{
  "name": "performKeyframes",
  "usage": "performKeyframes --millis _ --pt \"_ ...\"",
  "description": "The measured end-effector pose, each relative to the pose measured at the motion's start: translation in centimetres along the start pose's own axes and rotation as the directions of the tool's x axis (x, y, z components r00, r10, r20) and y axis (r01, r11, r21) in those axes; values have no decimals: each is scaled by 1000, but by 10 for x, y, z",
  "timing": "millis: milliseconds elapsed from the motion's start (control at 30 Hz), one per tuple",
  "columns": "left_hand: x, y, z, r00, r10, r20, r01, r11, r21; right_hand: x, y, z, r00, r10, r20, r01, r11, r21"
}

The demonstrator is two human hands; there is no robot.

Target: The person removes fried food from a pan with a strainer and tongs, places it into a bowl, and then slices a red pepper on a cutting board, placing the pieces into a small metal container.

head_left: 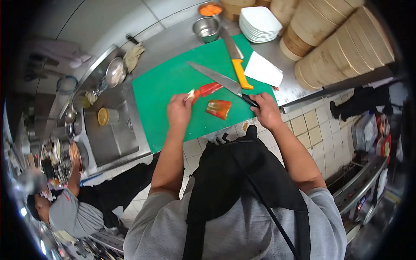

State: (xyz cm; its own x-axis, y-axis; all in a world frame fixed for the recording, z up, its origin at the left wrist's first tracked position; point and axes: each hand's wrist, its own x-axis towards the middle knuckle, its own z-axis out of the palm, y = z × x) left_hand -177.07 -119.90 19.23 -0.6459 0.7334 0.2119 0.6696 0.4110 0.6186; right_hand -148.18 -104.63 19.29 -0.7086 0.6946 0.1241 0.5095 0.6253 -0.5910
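In the centre of the frame, the small red pepper piece (196, 96) lies at the upper-right side of our left hand (179, 110), its short long axis seeming to slope up and to the right. Our left fingers are nearly closed, pinching it at its pale end; the right hand (267, 111) is farther off, its fingers wrapped around the black handle (250, 101) of a knife whose blade (216, 78) points to the upper left. Just right of the pinched piece lies a red strip (211, 89), its long axis rising gently rightward; whether they touch, we cannot tell. Below it, between our hands, a wider pepper piece (218, 108) lies roughly left to right on the green board (160, 86). Farther out, we see a yellow-handled knife (241, 74) at upper centre and a sink (113, 145) at left.
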Motion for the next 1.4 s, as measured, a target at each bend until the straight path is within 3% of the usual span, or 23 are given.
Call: performKeyframes --millis 133,200,333,400,533,700,833,900,1033,1100,1200,1267,1400 --pt "9 30 25 998 38 -45 -41 997 -60 -1 0 0 1000 8 19 -8 1000 -20" --pt "11 35 42 975 99 198 -147 957 249 1 -2 -2 999 11 31 -10 1000 -28" --pt "14 38 44 974 44 223 -78 987 142 0 -5 -3 999 25 43 -23 999 -46" --pt "4 48 31 989 42 139 -45 999 16 0 -5 -3 999 17 36 -16 999 -33" --pt "-18 21 14 999 48 -21 -50 997 -66 -2 -3 -3 999 20 35 -19 1000 -25" --pt "-34 -28 -16 963 -215 -161 244 950 193 -2 0 -4 998 11 60 -9 999 -30" --pt "-44 -2 -14 965 -77 -250 138 961 241 -2 1 -4 998 -18 63 21 999 -46" --pt "-48 24 -2 997 -61 -50 66 991 113 -1 0 -4 997 -31 73 34 998 -50" --pt "-56 47 31 998 -45 33 41 993 114 1 0 -4 995 -23 94 33 994 -103" --pt "-58 55 35 984 -67 167 44 990 138 3 -1 -5 994 -17 111 30 993 -115" --pt "-58 62 34 966 -121 230 91 986 137 9 -10 -12 987 -35 154 52 992 -112" --pt "-57 61 36 967 -110 228 78 987 143 11 -17 -18 965 60 255 -57 998 -19" --pt "-50 62 37 952 -134 275 89 981 171 3 -5 -6 993 -39 115 21 989 148"
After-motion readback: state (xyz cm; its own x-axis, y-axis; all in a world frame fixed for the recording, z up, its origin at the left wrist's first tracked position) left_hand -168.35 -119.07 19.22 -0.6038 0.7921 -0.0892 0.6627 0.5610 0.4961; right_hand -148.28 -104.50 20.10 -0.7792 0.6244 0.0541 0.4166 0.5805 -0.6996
